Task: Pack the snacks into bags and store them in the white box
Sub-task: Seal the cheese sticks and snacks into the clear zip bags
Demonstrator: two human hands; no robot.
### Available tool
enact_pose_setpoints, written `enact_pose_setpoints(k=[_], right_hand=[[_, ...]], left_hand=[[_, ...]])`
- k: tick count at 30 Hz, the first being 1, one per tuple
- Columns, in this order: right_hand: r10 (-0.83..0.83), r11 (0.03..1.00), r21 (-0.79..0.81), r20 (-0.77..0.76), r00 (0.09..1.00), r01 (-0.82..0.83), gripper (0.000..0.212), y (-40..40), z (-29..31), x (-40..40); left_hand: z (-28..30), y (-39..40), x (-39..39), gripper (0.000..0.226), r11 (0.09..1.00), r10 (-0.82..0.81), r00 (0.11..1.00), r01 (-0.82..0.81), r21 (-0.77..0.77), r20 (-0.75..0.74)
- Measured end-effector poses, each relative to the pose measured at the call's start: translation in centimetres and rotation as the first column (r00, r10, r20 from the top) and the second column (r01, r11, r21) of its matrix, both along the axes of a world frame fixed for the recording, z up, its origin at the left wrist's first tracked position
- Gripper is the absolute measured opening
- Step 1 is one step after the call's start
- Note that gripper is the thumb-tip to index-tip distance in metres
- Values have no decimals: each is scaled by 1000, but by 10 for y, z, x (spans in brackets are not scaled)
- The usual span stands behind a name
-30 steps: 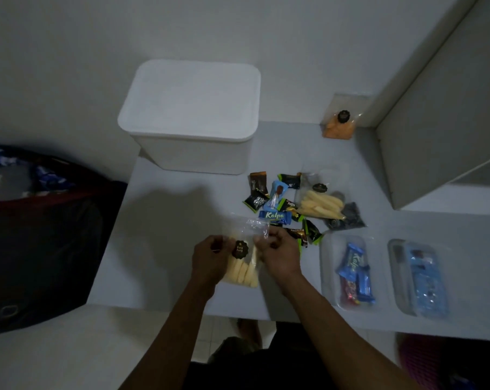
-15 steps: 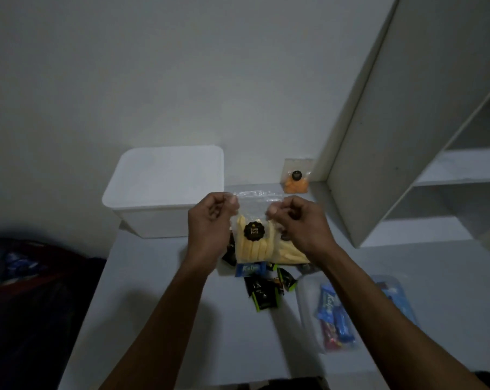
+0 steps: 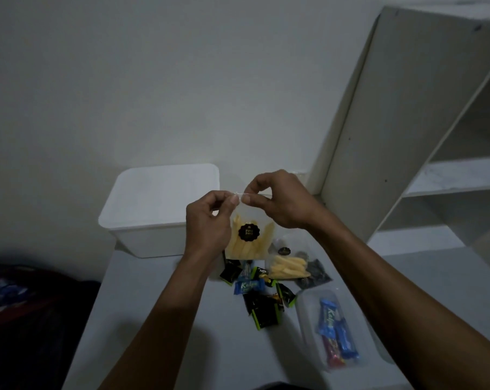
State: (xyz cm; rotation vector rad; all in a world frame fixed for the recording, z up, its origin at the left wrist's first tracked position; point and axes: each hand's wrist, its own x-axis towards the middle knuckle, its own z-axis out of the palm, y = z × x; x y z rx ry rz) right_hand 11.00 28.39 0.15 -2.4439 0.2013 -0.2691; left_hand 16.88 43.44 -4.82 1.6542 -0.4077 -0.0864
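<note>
A clear bag of yellow snack sticks (image 3: 249, 240) with a round black sticker hangs in the air above the table. My left hand (image 3: 208, 220) pinches its top edge at the left and my right hand (image 3: 277, 202) pinches the same edge close beside it. The white box (image 3: 159, 209) stands with its lid on at the back left of the table, just left of my left hand. Below the bag lie a second bag of yellow sticks (image 3: 290, 267), loose black and blue wrapped snacks (image 3: 262, 299) and a clear bag of blue bars (image 3: 333, 330).
A white table (image 3: 159, 319) carries everything; its left edge drops to dark bags on the floor (image 3: 18, 305). A white shelf unit (image 3: 423, 153) rises at the right. A white wall stands behind the box.
Both hands have lifted the bag of yellow sticks from the table's front edge up in front of the box, and their pinches have come close together on the bag's top edge.
</note>
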Motion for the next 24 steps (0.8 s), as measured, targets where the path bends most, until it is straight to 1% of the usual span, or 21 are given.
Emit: enact_pose_setpoints(k=[7,10,13,17,19,21,24], right_hand=[[2,999,-45,-3,1000,-2,19,9,-3,10],[9,1000,-5,28,1000,-9,17,8,-3,8],[11,999,39,6,1000,-11,13,4,0,3],[2,1000,1,22,1000,-2,10,2,-2,1],[12,1000,15,30,999,-12,11,2,-3,0],[20,999,46,25,999,-21,13,-1,-3,-1],[0,998,71,16,1000,-1,12,-4,-4,-4]], left_hand=[[0,4,3,7,1000,17,1000,-17,-5,-6],[-1,6,5,8,1000,16,1000,-16,-13,-16],[-2,9,8,7,999,22,1000,-22,-24,-21],[-1,9,6,5,997,-61,997,58,-53,-56],[0,8,6,4,995,-95,995,94,-27,-34],[1,7,6,6,997,-75,997,75,-2,-4],[0,6,7,7,999,-22,1000,22,-25,-22]])
